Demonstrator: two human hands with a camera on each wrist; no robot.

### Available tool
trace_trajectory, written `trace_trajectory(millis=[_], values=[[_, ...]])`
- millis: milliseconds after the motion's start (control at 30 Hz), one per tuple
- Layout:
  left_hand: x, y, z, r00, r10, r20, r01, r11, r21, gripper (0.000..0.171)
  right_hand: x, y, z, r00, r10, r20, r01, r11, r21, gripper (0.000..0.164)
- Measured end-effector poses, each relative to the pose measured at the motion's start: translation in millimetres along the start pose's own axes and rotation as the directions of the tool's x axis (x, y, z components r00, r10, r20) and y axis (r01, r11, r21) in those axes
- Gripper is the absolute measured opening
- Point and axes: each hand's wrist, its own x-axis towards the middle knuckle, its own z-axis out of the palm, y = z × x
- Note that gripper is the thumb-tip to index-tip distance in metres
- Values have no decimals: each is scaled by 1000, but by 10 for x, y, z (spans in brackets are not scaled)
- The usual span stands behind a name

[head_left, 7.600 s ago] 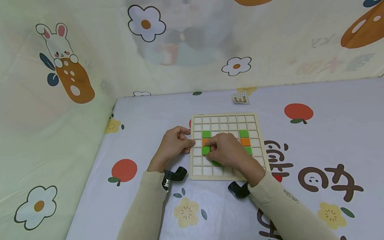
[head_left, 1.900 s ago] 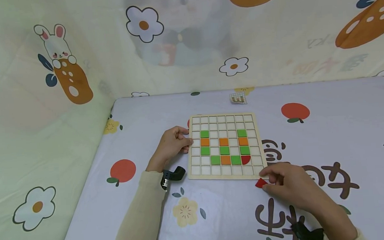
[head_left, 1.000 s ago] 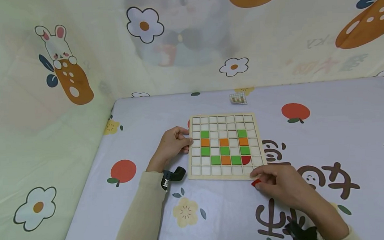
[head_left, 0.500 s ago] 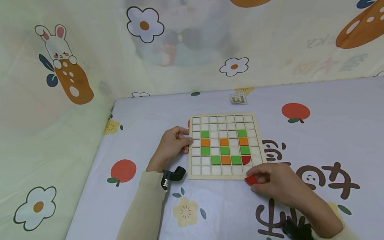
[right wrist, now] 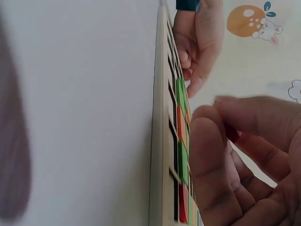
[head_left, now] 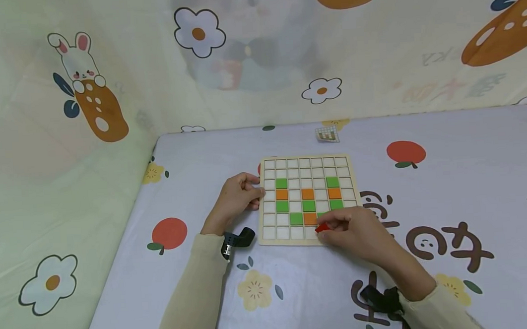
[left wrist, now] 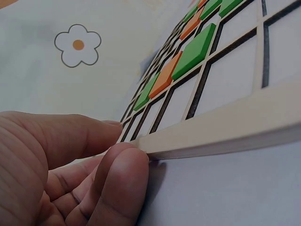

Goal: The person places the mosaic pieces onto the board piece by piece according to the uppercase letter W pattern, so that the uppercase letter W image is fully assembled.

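A wooden grid board (head_left: 290,242) lies flat on the table, with green tiles (head_left: 308,206) and orange tiles (head_left: 307,194) set in its cells. My left hand (head_left: 236,196) holds the board's left edge between thumb and index finger; the left wrist view shows the thumb (left wrist: 124,183) against the wooden rim (left wrist: 225,122). Over the board's near rows, my right hand (head_left: 361,231) pinches a small red tile (head_left: 322,227), mostly covered by the fingers in the right wrist view. Another red tile (right wrist: 183,202) sits in the board, hidden behind the right hand in the head view.
A small patterned card (head_left: 327,134) lies beyond the board. The white tablecloth (head_left: 191,158) is printed with fruit, flowers and lettering. A printed curtain (head_left: 260,105) rises behind the table's far edge.
Several more tiles now stand in the board than at first. My right hand has carried the red tile leftward and up from near the board's near right corner. The left hand stays put.
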Motion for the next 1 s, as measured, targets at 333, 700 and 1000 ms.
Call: trace_trajectory(millis=[333, 700, 1000], values=[[-12, 7, -7, 1000, 1, -3, -1, 1000, 8, 29, 193, -113, 123, 998, 35, 45, -41, 990, 138, 26], [-22, 5, -8, 1000, 16, -3, -16, 1000, -11, 26, 385, -203, 266, 999, -32, 17, 31, 998, 57, 20], [-15, 9, -3, 1000, 13, -1, -13, 1000, 11, 24, 475, -286, 299, 999, -29, 32, 27, 997, 73, 12]])
